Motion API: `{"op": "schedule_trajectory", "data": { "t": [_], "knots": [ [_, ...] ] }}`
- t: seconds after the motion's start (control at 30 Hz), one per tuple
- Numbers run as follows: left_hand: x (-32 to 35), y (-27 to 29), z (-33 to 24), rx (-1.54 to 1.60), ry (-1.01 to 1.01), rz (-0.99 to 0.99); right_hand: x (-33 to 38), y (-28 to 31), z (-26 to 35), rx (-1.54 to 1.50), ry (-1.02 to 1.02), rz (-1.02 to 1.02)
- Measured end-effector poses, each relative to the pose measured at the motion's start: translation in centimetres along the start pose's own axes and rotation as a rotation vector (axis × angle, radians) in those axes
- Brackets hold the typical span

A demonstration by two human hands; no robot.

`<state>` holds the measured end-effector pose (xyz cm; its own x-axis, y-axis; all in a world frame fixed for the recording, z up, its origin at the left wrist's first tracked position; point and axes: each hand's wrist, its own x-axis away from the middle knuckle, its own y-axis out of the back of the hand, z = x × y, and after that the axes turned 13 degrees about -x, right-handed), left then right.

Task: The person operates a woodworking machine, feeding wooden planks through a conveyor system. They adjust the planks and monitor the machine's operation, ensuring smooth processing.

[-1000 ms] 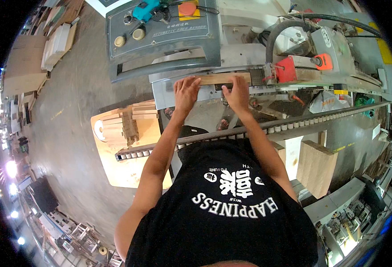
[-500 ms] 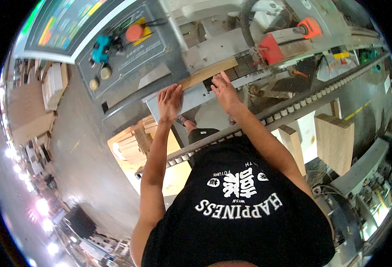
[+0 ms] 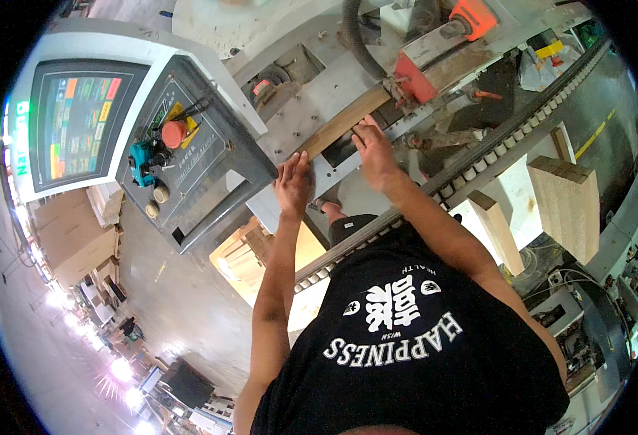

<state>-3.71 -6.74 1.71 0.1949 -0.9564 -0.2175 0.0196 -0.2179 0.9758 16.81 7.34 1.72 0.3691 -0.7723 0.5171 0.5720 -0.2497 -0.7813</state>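
A narrow wooden strip (image 3: 348, 119) lies slantwise on the grey metal bed of a machine. Its far right end reaches close to a red block (image 3: 414, 77). My left hand (image 3: 294, 184) is closed at the strip's near left end, fingertips against the wood. Further right, my right hand (image 3: 378, 155) has its fingers bent together at the strip's near edge. The undersides of both hands are hidden. A dark slot in the bed shows between the strip and my right hand.
A control panel (image 3: 188, 156) with a red button (image 3: 174, 133) and a lit screen (image 3: 83, 119) stands on the left. A roller rail (image 3: 478, 163) runs between me and the bed. Thick boards (image 3: 565, 206) stand at right; an orange-red part (image 3: 472, 19) sits at the back.
The wooden strip has slid right, nearer the red block, with my left hand following. My right hand's fingers have drawn together at the strip's edge. The whole view has turned and shifted.
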Motion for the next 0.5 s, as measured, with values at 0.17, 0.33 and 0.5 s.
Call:
{"op": "schedule_trajectory", "data": {
  "t": [0.17, 0.33, 0.5],
  "knots": [
    [-1.9, -1.0, -2.1, -0.024, -0.055, -0.072, -0.7, 0.3, 2.5, -0.083, 0.068, -0.022],
    [-5.3, -1.9, -6.1, -0.009, -0.096, -0.077, -2.5, 6.7, 3.9, 0.482, 0.329, 0.301],
    [-7.6, -2.1, -9.6, 0.053, -0.062, -0.081, 5.0, 2.8, 11.5, 0.599, 0.019, 0.183]
  ]
}}
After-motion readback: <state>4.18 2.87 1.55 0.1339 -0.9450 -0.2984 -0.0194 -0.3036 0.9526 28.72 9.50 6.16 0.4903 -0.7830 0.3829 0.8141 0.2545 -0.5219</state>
